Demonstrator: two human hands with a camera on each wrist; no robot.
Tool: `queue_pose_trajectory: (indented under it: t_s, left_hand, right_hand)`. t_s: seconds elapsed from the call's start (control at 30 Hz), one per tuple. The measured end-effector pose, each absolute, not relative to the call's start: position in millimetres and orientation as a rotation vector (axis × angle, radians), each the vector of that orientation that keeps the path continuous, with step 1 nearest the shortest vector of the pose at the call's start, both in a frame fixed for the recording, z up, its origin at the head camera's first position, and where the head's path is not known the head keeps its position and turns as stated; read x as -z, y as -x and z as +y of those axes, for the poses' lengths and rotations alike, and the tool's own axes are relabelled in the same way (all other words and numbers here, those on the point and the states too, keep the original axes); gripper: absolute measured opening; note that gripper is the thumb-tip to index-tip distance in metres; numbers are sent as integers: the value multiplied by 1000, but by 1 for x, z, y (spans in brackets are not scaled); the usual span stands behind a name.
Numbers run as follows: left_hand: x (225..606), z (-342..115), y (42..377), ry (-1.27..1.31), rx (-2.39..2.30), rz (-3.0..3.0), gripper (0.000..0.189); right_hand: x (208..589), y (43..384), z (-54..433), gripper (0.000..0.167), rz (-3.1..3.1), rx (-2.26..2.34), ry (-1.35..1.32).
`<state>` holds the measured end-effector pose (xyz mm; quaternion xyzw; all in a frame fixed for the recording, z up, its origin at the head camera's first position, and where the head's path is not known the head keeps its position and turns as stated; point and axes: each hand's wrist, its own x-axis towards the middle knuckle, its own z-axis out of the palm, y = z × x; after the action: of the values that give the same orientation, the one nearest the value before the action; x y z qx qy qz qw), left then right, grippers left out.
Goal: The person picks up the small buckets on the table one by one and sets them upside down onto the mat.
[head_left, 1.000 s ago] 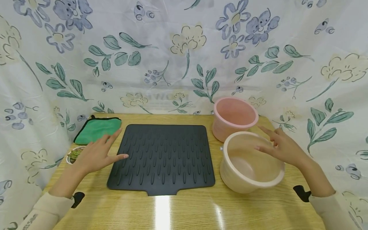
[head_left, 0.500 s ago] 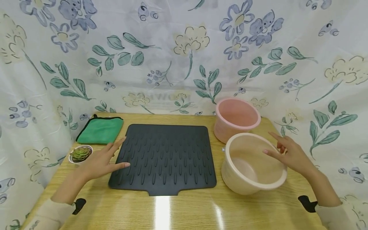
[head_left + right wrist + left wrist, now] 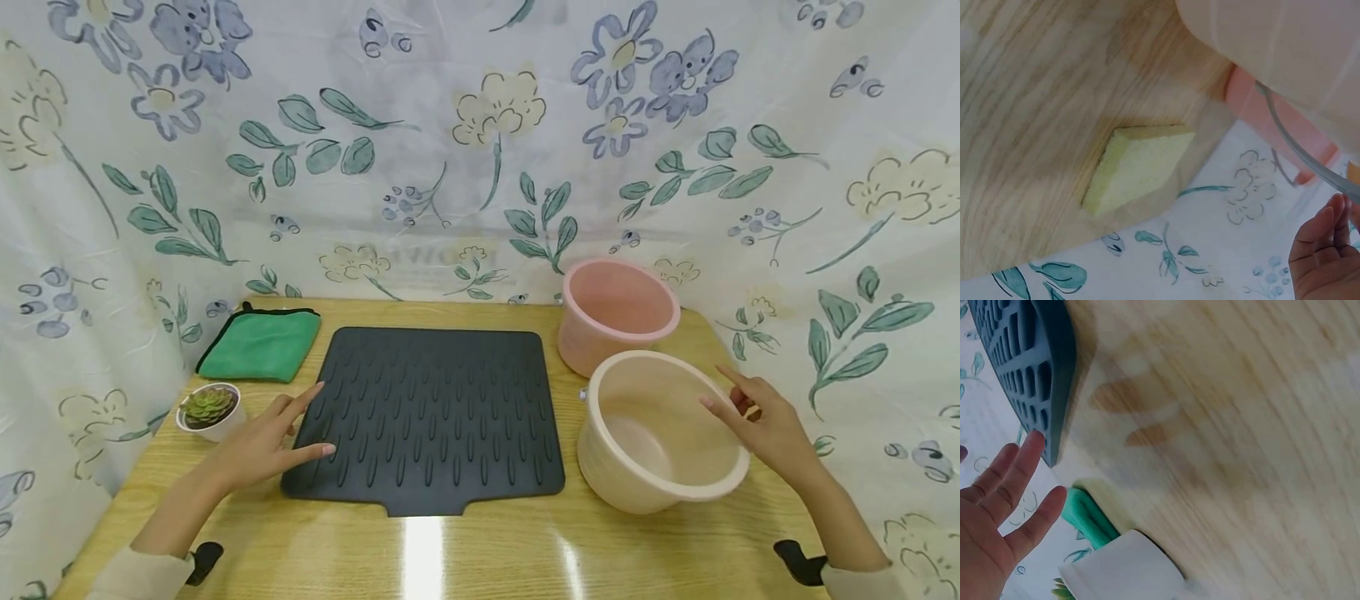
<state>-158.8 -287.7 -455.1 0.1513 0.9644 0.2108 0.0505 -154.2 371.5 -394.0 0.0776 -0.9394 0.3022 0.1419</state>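
My left hand, fingers and thumb extended, is over the left edge of a black ridged mat; in the left wrist view its palm and spread fingers show beside the mat's corner. At the right rim of a cream bucket is my right hand, thumb and index finger extended, other fingers bent. In the right wrist view, the right hand's fingertips overlap the bucket's grey handle. Behind the cream bucket stands a pink bucket.
Left of the mat are a folded green cloth with black trim and a small potted succulent in a white pot. A yellow sponge lies on the wooden table in the right wrist view. A floral curtain stands behind the table.
Both hands have moved down in the head view, toward the table's near side, the right one also rightward. The succulent, partly covered before, now shows fully. The mat and buckets have stayed put.
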Motion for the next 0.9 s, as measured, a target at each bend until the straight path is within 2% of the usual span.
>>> queue_pose_trajectory:
  t_s: [0.4, 0.9]
  left_hand:
    - [468, -296, 151, -469, -641, 2943, 81]
    - [478, -301, 147, -552, -503, 3030, 84]
  right_hand:
    - [403, 139, 374, 48, -2677, -1024, -74]
    - [409, 117, 369, 34, -2536, -1411, 213]
